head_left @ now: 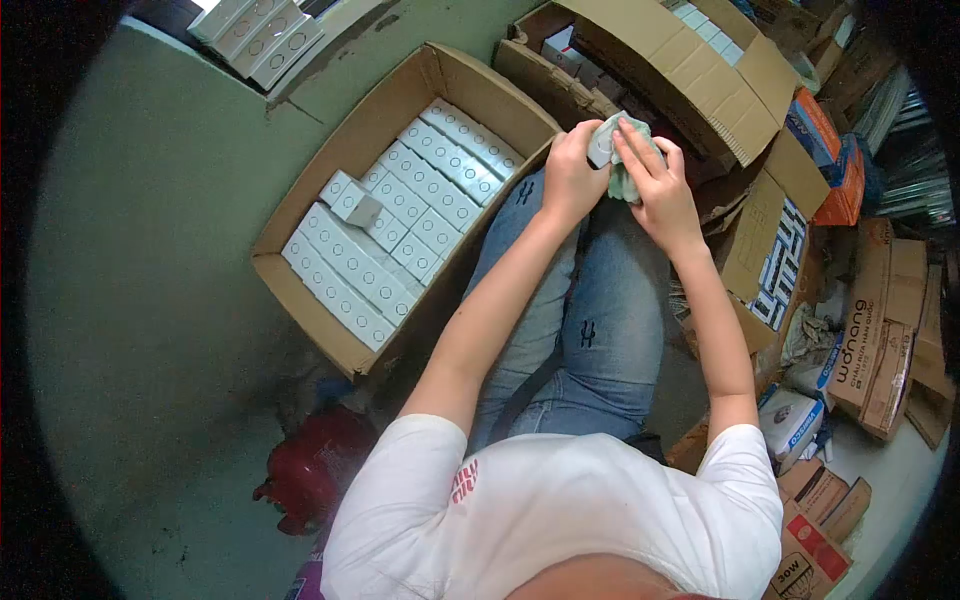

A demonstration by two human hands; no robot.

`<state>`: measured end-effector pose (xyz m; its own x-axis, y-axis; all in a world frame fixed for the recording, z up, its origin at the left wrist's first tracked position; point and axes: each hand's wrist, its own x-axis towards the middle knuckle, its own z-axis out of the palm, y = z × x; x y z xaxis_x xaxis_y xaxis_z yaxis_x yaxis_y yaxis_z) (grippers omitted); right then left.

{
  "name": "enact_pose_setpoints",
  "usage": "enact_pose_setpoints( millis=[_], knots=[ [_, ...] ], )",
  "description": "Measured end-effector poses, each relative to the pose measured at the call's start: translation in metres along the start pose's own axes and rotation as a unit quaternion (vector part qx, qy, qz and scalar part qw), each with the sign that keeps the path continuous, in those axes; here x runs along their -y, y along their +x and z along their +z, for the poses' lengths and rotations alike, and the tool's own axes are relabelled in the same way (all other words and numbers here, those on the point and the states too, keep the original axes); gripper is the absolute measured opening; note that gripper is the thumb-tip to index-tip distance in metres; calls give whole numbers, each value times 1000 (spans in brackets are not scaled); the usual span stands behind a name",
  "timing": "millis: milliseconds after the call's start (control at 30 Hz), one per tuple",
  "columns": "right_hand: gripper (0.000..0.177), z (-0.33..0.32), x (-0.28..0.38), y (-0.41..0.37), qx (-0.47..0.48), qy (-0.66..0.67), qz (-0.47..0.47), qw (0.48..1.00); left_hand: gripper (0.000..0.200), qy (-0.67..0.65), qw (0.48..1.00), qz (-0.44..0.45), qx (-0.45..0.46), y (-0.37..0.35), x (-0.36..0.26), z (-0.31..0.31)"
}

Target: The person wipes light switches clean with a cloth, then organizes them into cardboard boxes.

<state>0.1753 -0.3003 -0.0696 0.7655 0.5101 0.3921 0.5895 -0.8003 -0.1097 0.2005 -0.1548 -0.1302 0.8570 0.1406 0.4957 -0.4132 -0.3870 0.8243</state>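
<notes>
Above my knees, my left hand [574,178] is closed around a small white box [601,148], partly covered by fingers and cloth. My right hand [660,192] presses a pale green cloth [622,184] against that box, fingers bent over the fabric. To the left of my legs stands a large open cardboard box [290,225]. Rows of small white boxes [425,190] with round marks on them fill its bottom, and a couple of loose ones [350,200] lie on top of the rows.
Another open carton [690,75] with white boxes stands ahead, beside a carton [745,225] of blue-and-white packs on the right. Flattened brown cartons [865,330] lean at far right. White boxes [258,38] lie on a ledge at upper left. Something red [315,465] sits at lower left.
</notes>
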Motion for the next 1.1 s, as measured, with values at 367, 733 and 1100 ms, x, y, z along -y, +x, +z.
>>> enact_pose_setpoints(
  millis=[367,733,1100],
  knots=[
    [74,17,-8,-4,-104,25,65,992,32,-113,988,69,77,-8,-9,-5],
    [64,18,3,-9,-53,54,14,997,17,-358,921,-151,28,3,16,0],
    [56,13,-1,-1,-30,0,38,999,13,-268,954,-117,68,3,16,2]
  ],
)
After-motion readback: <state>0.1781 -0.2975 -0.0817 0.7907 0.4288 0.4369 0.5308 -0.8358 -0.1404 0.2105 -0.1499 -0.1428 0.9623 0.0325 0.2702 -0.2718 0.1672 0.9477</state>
